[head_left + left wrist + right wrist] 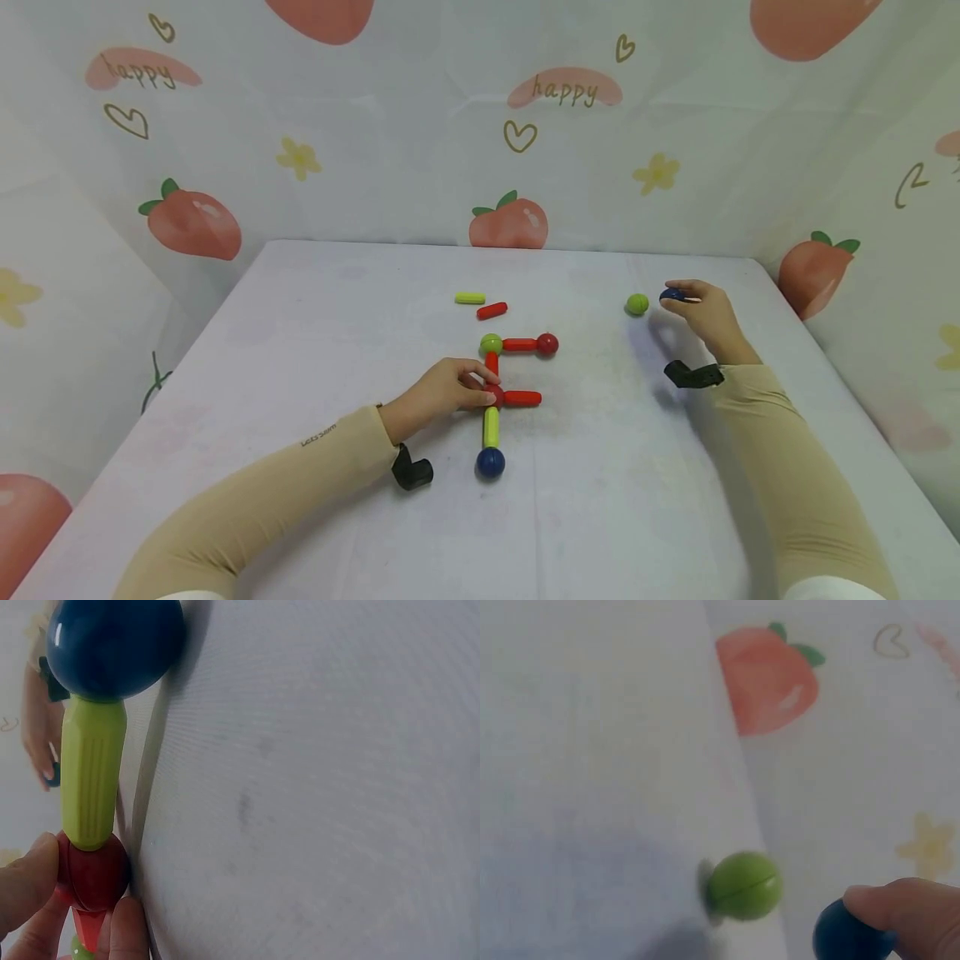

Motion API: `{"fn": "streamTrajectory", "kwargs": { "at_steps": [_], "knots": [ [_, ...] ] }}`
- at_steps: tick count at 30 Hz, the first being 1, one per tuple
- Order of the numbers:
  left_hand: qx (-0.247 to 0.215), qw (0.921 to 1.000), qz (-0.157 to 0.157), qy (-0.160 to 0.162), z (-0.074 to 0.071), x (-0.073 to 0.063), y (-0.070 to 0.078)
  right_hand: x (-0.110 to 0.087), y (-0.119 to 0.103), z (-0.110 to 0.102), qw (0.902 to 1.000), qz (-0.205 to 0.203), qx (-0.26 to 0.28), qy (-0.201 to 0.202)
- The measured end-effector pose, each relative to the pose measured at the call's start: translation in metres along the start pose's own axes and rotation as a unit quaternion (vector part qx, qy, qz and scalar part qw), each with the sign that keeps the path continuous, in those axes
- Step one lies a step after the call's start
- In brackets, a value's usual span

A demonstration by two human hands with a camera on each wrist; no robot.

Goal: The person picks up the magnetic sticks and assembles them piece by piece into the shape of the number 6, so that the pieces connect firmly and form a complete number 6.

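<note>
At the table's middle, my left hand (448, 387) pinches a red ball (94, 874) between thumb and fingers. That ball joins a yellow-green rod (491, 427) leading to a blue ball (491, 462), a red rod (522, 398) pointing right, and another red rod (491, 364) up to a green ball (491, 344). From the green ball a further red rod (519, 344) runs to a second red ball (547, 344). Over at the far right, my right hand (708, 317) grips a separate blue ball (847, 934) by thumb and fingertips, above the table.
A loose green ball (637, 304) lies just left of my right hand. Behind the joined pieces rest a loose yellow-green rod (470, 297) and a loose red rod (492, 311). A printed cloth (420, 150) hangs beyond the table's back edge.
</note>
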State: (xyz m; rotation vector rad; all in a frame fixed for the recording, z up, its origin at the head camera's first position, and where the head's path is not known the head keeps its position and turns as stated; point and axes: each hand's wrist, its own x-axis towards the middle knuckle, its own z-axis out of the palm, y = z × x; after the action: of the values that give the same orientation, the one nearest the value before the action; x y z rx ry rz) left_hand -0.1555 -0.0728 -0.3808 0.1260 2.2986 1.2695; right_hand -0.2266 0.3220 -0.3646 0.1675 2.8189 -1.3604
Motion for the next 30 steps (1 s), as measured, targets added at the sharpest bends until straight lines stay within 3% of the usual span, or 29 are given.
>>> {"fn": "streamTrajectory", "kwargs": {
  "at_steps": [6, 11, 19, 30],
  "knots": [
    [0.001, 1.0, 0.001, -0.001, 0.0, 0.0, -0.001, -0.011, -0.023, 0.0, 0.9992, -0.027, 0.025, 0.016],
    [0.004, 1.0, 0.002, -0.001, -0.001, 0.0, -0.001, -0.027, -0.045, 0.006, 0.9976, -0.052, 0.044, 0.006],
    [0.002, 1.0, 0.004, -0.002, 0.0, 0.002, -0.002, -0.054, -0.068, 0.028, 0.9908, -0.126, 0.041, -0.027],
    [0.001, 1.0, 0.002, -0.001, -0.001, 0.001, -0.001, -0.077, -0.075, 0.067, 0.9829, -0.146, 0.05, -0.101]
  ]
}}
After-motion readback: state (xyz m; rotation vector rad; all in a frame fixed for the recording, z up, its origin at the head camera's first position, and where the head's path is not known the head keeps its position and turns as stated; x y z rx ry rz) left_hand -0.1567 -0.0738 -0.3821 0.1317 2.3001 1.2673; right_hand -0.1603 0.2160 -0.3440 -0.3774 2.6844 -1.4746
